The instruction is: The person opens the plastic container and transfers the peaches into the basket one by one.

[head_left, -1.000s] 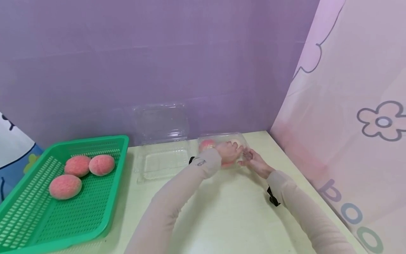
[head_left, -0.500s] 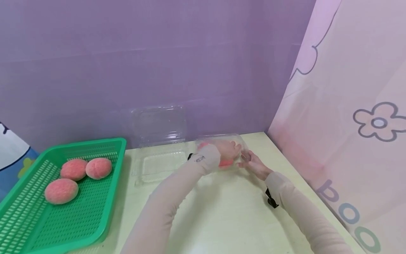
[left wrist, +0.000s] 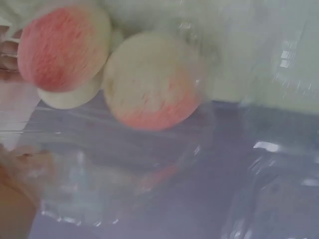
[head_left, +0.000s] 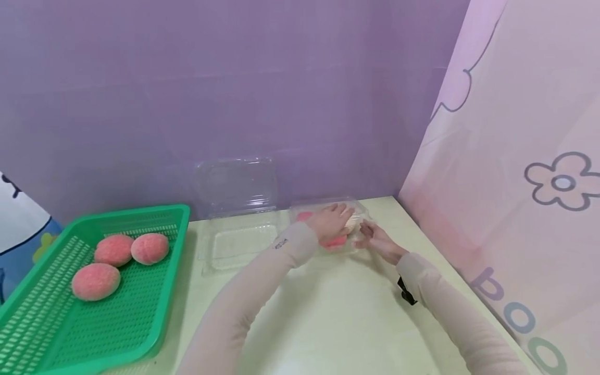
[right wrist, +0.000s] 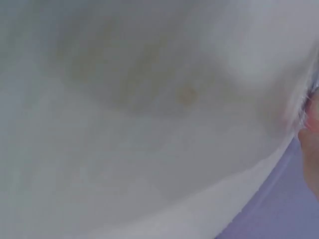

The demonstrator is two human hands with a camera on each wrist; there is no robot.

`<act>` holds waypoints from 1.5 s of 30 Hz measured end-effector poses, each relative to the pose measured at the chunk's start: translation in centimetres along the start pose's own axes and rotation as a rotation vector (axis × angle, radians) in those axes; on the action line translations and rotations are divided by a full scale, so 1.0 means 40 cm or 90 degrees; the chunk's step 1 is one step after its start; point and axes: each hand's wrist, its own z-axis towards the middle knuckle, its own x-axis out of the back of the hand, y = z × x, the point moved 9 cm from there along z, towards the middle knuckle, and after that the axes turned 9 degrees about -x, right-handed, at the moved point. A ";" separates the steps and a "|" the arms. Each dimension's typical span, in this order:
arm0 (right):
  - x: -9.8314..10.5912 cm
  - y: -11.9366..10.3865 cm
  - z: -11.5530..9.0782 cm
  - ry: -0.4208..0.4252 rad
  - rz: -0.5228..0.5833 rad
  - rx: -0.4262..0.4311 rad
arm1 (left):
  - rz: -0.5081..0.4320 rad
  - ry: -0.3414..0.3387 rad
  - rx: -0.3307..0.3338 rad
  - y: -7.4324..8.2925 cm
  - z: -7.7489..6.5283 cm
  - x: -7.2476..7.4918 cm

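Observation:
A hinged clear plastic box (head_left: 300, 205) stands by the back wall with pink-and-cream peaches in it; two of them, a redder peach (left wrist: 65, 47) and a paler peach (left wrist: 152, 82), show through the plastic in the left wrist view. My left hand (head_left: 330, 224) lies across the top of this box, fingers stretched out, hiding much of its contents. At the box's right edge, my right hand (head_left: 382, 244) pinches the rim between thumb and fingers. In the right wrist view only a bit of hand (right wrist: 311, 154) shows, against the plastic edge.
Left of the filled box stands a second clear box (head_left: 244, 237) with its lid raised against the purple wall (head_left: 281, 94). A green basket (head_left: 161, 307) at the left holds three pink peaches (head_left: 96, 281). A patterned curtain (head_left: 497, 208) borders the table's right side.
My left hand has shifted slightly to the left over the box, and its fingers have straightened. My right hand keeps to the box's right edge. The peaches in the basket have not moved.

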 end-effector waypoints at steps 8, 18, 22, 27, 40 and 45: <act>0.013 -0.006 0.006 -0.026 -0.016 0.006 | -0.054 0.047 0.042 -0.037 -0.067 0.004; 0.016 0.004 0.009 -0.042 -0.012 0.002 | -0.136 0.216 0.085 -0.115 -0.206 0.026; 0.013 0.010 0.009 -0.039 -0.010 -0.012 | -0.178 0.295 0.132 -0.145 -0.244 0.036; 0.011 0.012 0.014 -0.035 -0.007 -0.017 | -0.279 0.402 0.185 -0.181 -0.264 0.039; -0.006 0.012 0.014 -0.053 -0.010 -0.012 | -0.434 0.610 0.404 -0.353 -0.285 0.085; -0.013 0.009 0.012 -0.063 -0.006 0.002 | -0.541 0.592 0.401 -0.405 -0.261 0.066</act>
